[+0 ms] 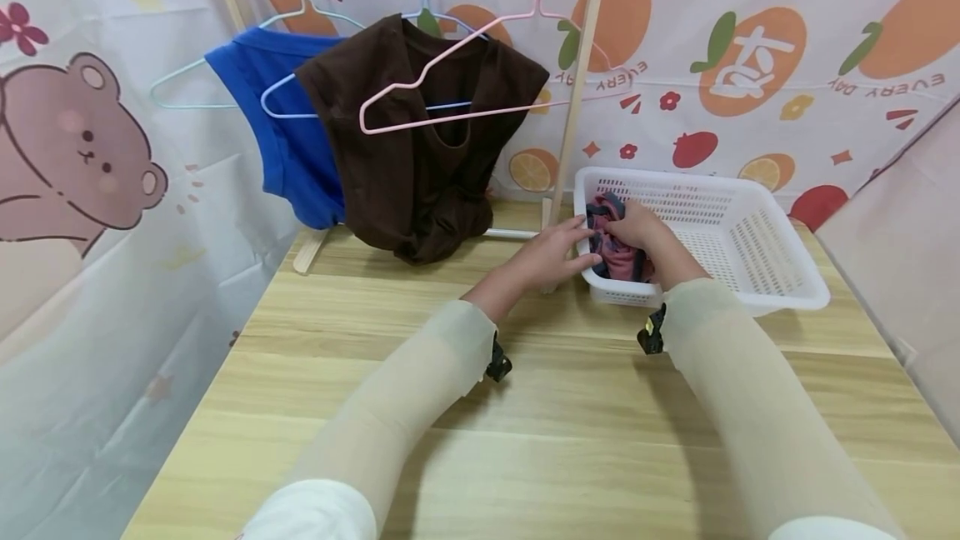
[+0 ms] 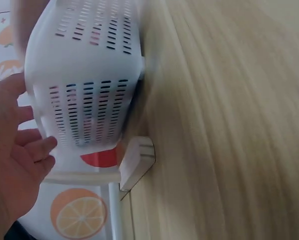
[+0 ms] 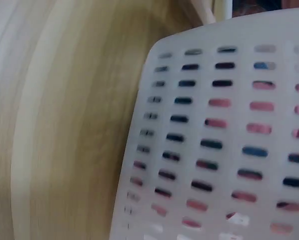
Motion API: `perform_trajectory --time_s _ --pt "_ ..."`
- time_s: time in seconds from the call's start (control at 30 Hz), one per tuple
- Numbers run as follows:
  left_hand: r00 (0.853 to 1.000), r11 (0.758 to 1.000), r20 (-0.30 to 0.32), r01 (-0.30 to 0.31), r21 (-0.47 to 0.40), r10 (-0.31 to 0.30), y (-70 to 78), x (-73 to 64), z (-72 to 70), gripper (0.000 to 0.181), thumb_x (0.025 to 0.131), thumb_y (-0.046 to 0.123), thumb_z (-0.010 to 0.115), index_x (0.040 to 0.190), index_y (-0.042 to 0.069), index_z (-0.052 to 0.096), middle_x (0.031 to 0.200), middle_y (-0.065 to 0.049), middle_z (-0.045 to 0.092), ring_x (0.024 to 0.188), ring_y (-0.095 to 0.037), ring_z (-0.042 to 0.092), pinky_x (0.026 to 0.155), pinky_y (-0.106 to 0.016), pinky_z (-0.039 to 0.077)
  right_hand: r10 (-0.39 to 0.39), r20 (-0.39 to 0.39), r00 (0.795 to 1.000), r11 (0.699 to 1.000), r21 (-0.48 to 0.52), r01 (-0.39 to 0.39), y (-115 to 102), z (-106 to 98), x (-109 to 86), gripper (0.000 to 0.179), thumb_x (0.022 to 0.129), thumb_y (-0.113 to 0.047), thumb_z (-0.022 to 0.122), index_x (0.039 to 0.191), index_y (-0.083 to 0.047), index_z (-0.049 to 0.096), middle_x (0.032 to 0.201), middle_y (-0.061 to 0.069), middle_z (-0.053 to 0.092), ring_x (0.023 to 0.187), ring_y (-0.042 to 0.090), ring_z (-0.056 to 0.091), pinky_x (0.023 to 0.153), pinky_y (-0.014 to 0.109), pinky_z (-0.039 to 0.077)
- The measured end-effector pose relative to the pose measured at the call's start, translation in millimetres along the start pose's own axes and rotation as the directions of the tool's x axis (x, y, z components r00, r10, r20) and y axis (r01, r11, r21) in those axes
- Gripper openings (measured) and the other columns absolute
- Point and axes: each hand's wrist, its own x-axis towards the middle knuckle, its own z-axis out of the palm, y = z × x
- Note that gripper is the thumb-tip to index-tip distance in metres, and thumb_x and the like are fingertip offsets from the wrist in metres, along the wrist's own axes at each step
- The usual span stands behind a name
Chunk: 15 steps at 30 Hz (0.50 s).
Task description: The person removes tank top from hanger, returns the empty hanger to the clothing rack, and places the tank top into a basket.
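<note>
In the head view, a bunched pink garment with dark trim (image 1: 618, 261) lies at the left end of a white plastic basket (image 1: 806, 273). My right hand (image 1: 645, 227) reaches over the front rim and grips the garment, its fingertips partly hidden in the folds. The left hand (image 1: 551, 257) is at the basket's left rim, fingers spread loosely. From the left wrist, that hand (image 2: 14, 150) shows its fingers along the rim, thumb and fingers apart. Through the basket's slotted wall (image 3: 229, 140) in the right wrist view, pink and dark cloth shows; the right hand is out of that view.
Left of the basket stands a wooden rack (image 1: 577, 98). A blue sleeveless top (image 1: 288, 123) and a dark brown one (image 1: 382, 157) hang there, with a pink hanger (image 1: 450, 121) in front. A rack foot (image 2: 138, 162) stands close by the basket on the wooden table (image 1: 555, 440).
</note>
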Motion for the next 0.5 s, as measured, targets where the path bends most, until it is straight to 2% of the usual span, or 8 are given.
perform_trajectory --time_s 0.13,0.33,0.4,0.5 --pt "1.000 0.999 0.001 0.007 -0.052 -0.007 1.8 0.3 3.6 0.064 0.098 0.053 0.051 0.150 0.016 0.043 0.164 -0.005 0.020 0.148 -0.023 0.028 0.118 -0.036 0.028 0.020 0.006 1.000 0.999 0.029 -0.020 -3.7 -0.4 -0.6 0.055 0.099 -0.033 0.050 0.140 0.004 0.042 0.130 0.027 0.052 0.109 0.035 0.052 0.098 0.053 0.045" --pt "1.000 0.999 -0.012 -0.009 -0.034 0.008 4.0 0.8 5.0 0.064 0.098 0.052 0.051 0.149 0.014 0.043 0.163 -0.008 0.021 0.146 -0.025 0.031 0.117 -0.037 0.030 0.004 -0.011 1.000 1.000 0.019 -0.004 -6.5 -0.4 -5.1 0.061 0.100 -0.039 0.048 0.144 0.002 0.038 0.130 0.027 0.051 0.108 0.036 0.052 0.099 0.054 0.045" --pt "1.000 1.000 -0.014 -0.011 -0.027 0.011 4.2 0.0 4.4 0.064 0.098 0.052 0.051 0.149 0.014 0.044 0.163 -0.008 0.022 0.146 -0.026 0.032 0.116 -0.038 0.031 0.006 -0.009 1.000 1.000 0.013 -0.006 -5.7 -1.4 -6.7 0.066 0.100 -0.043 0.043 0.148 0.001 0.033 0.137 0.029 0.047 0.116 0.039 0.050 0.101 0.057 0.043" --pt "1.000 1.000 -0.007 -0.007 -0.014 0.007 4.0 -1.7 3.3 0.064 0.098 0.053 0.049 0.150 0.015 0.042 0.163 -0.007 0.022 0.146 -0.026 0.031 0.116 -0.040 0.031 0.022 -0.008 1.000 1.000 -0.020 -0.023 -5.3 -4.7 -8.8 0.075 0.100 -0.049 0.036 0.154 0.000 0.018 0.151 0.031 0.033 0.132 0.045 0.040 0.107 0.061 0.035"
